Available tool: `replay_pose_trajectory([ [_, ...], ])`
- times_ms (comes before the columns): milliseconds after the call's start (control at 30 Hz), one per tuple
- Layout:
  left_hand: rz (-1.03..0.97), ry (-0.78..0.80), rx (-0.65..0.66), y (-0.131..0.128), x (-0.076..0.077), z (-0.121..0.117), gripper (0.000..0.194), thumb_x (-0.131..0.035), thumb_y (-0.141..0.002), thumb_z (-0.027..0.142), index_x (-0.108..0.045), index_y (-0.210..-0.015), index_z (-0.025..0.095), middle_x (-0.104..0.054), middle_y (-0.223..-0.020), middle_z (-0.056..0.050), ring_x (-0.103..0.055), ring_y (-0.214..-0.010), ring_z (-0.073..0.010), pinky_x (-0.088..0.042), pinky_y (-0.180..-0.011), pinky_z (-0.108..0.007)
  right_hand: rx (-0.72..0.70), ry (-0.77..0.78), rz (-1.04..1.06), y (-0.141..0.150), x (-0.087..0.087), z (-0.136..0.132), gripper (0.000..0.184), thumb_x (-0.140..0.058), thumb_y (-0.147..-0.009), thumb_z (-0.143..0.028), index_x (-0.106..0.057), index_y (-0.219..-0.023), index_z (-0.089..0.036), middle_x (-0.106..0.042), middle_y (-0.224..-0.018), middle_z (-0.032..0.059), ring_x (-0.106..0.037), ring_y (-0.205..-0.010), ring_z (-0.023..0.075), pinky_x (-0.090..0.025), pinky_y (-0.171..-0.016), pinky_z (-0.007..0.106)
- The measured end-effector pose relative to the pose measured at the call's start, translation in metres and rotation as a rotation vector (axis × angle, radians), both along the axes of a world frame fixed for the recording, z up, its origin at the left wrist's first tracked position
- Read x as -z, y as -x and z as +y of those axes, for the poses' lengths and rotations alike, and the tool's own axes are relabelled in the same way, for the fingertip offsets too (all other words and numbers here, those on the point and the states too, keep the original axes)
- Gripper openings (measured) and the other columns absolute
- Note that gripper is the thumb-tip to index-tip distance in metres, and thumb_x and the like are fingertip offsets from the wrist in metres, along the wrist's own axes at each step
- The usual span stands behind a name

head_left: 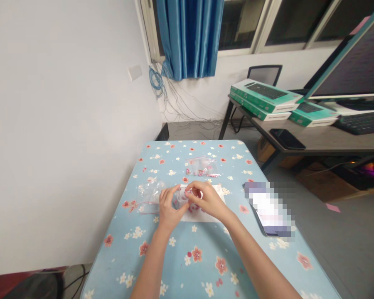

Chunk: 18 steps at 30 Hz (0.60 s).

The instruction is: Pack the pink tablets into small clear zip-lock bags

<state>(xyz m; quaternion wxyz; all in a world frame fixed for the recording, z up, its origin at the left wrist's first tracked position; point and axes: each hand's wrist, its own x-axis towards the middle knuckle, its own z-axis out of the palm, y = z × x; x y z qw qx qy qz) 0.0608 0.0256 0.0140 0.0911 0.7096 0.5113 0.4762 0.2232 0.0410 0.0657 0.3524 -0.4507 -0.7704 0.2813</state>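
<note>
My left hand [171,207] curves its thumb and fingers around the side of a small clear plastic piece [182,196], whose exact kind I cannot make out. My right hand [208,201] is closed in a pinch at its upper edge; whatever lies between those fingertips is too small to name. Beneath both hands is a white sheet [216,215], with small red-pink bits [193,208] partly hidden by my right hand. To the left lies a clear plastic bag [149,192]. Beyond the hands rests another clear bag [202,167] holding small pink and red pieces.
A phone [269,209], its screen blurred out, lies at the right of the flower-patterned table [180,265]. A white wall [65,124] runs along the left. On the right, a desk [318,139] carries keyboard boxes [264,97], a dark phone [287,138] and a monitor [355,62].
</note>
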Motion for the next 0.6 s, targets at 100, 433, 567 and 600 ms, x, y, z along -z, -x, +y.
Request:
replay_pose_trajectory([
  [100,0.007,0.007,0.002,0.0,0.0,0.0,0.047,-0.071,-0.07,0.027,-0.055,-0.114,0.023,-0.065,-0.1,-0.006,-0.059,-0.093,-0.0227,-0.05,-0.079,-0.037,-0.002,0.002,0.0,0.0,0.001,0.0,0.01,-0.058,-0.086,-0.029,-0.062,-0.084,-0.021,-0.056,-0.059,-0.0049,-0.051,-0.056,0.0115,-0.037,-0.07,0.027],
  [433,0.0,-0.006,-0.034,0.003,0.0,0.001,0.048,-0.073,-0.07,0.035,-0.056,-0.112,0.021,-0.066,-0.097,-0.006,-0.059,-0.094,-0.0225,-0.048,-0.083,-0.038,0.144,-0.01,0.032,-0.02,0.001,0.008,0.013,-0.054,-0.086,-0.029,-0.062,-0.084,-0.019,-0.052,-0.059,-0.0032,-0.047,-0.054,0.0123,-0.038,-0.058,0.025],
  [567,-0.003,-0.007,-0.038,0.004,0.001,0.002,0.047,-0.073,-0.07,0.035,-0.055,-0.113,0.022,-0.066,-0.097,-0.006,-0.059,-0.093,-0.0221,-0.048,-0.084,-0.038,0.181,0.011,-0.076,-0.028,0.02,0.017,0.013,-0.056,-0.085,-0.028,-0.064,-0.089,-0.018,-0.057,-0.063,-0.0017,-0.051,-0.056,0.0132,-0.037,-0.06,0.025],
  [600,-0.003,-0.003,-0.039,0.004,0.001,0.002,0.047,-0.072,-0.071,0.035,-0.055,-0.113,0.022,-0.066,-0.097,-0.006,-0.059,-0.093,-0.0221,-0.048,-0.084,-0.038,0.179,0.016,-0.11,-0.029,0.025,0.019,0.013,-0.056,-0.085,-0.027,-0.064,-0.09,-0.018,-0.059,-0.064,-0.0011,-0.052,-0.056,0.0131,-0.037,-0.06,0.025],
])
